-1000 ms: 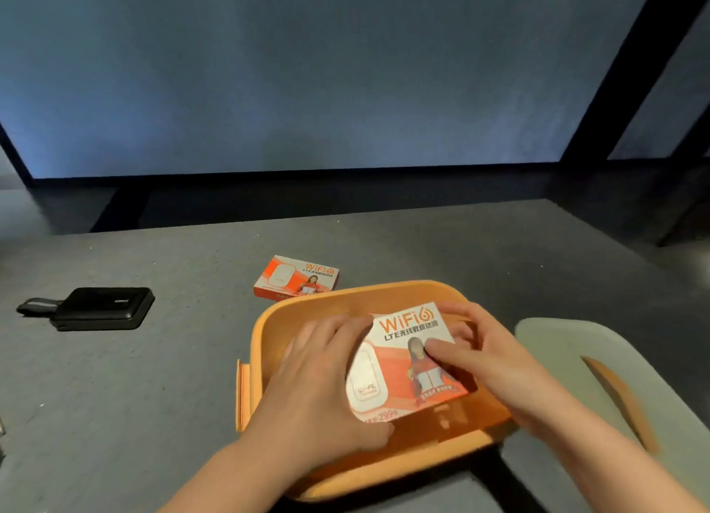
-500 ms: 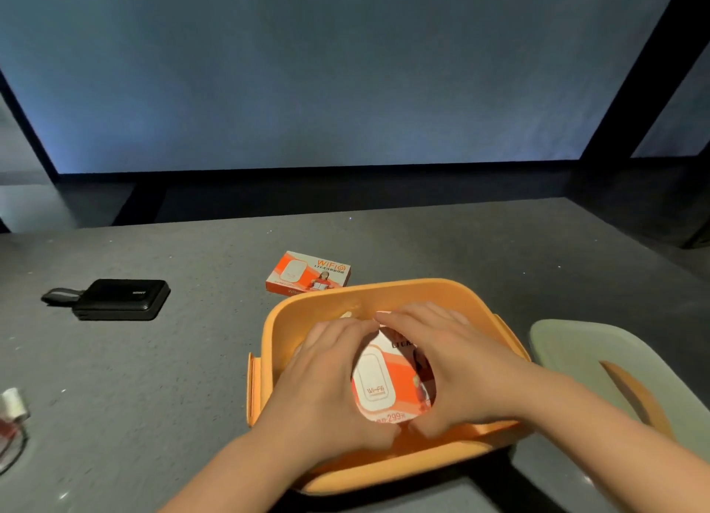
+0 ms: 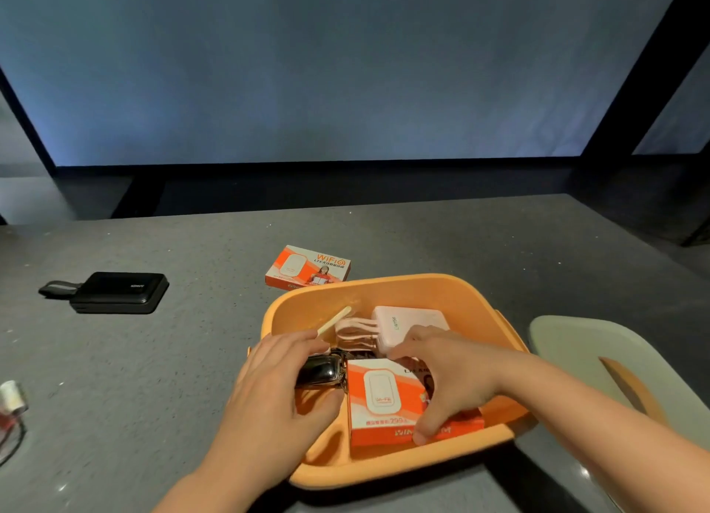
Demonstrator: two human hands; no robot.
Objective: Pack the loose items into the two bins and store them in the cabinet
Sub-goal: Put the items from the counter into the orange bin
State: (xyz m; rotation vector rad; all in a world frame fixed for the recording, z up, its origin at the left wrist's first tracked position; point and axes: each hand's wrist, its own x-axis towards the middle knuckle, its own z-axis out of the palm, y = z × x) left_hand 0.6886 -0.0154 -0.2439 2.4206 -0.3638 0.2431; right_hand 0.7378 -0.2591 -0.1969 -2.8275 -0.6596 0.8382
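R hand (image 3: 453, 378) grips orange-white cardboard WiFi box (image 3: 388, 401) in orange plastic bin (image 3: 453, 289); L hand (image 3: 276, 389) holds dark glossy gadget (image 3: 320, 370). Seat box flat vs near wall, w/o pinching cables.

Right hand (image 3: 449, 378) covers the right part of the orange WiFi box (image 3: 388, 401) face; print there unreadable. Left hand (image 3: 276, 382) hides the left end of a glossy dark object (image 3: 320, 370); type unclear. Pale green lid (image 3: 584, 359), right of the right hand, cut off by frame edge. Far left of the left hand, a small white-and-red item (image 3: 11, 405), blurred and cropped, unidentifiable.
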